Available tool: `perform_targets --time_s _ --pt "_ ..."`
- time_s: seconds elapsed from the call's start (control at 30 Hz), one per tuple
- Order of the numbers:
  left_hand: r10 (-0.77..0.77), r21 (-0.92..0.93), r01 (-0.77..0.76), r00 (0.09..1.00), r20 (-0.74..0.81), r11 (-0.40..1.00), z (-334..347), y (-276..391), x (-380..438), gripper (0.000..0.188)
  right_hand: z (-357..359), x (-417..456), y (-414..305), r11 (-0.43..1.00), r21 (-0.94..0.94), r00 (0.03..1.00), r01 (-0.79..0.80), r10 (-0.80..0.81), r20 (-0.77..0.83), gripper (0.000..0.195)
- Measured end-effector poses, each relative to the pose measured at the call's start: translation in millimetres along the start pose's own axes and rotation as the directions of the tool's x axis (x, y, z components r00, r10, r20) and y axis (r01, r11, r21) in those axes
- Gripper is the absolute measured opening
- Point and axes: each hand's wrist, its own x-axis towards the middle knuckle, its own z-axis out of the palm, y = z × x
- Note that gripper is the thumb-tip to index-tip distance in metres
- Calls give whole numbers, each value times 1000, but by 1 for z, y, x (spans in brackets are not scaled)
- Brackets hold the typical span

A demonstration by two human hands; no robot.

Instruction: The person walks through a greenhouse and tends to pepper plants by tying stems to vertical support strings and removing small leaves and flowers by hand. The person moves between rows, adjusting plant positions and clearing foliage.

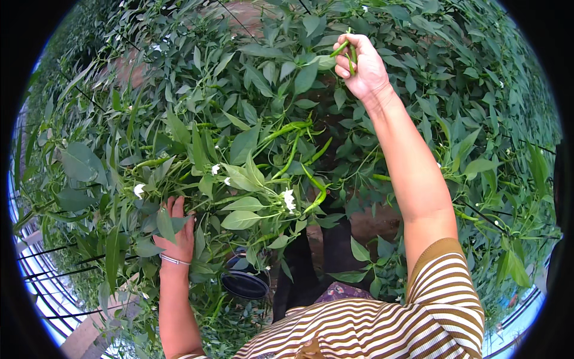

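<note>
My right hand (362, 65) is raised at the upper middle, its fingers closed around a few slender green chili peppers (353, 54). At the left, my left hand (178, 229) reaches in among the stems and leaves of a pepper plant (244, 206); its fingertips are partly hidden by foliage, and whether they grip anything does not show. Between the hands, more long green peppers (320, 193) hang on the plant, beside white blossoms (289, 200). A silver bracelet (175, 259) circles the left wrist.
A dark round bucket (245, 284) stands low among leaves, left of my legs (298, 264). Dense pepper plants surround me on all sides. Thin dark lines (486, 219) cross the foliage at both sides. A pale strip (92, 325) runs along the lower left.
</note>
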Motion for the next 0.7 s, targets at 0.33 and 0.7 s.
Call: perform_targets --time_s 0.33,0.7 --pt "-4 3 4 1000 0 1000 12 -43 -1 35 -145 -79 1 907 -323 892 -270 110 -438 20" --pt "27 93 -23 999 -42 995 27 -70 -6 37 -224 -135 -18 850 -414 765 -327 -20 -644 24"
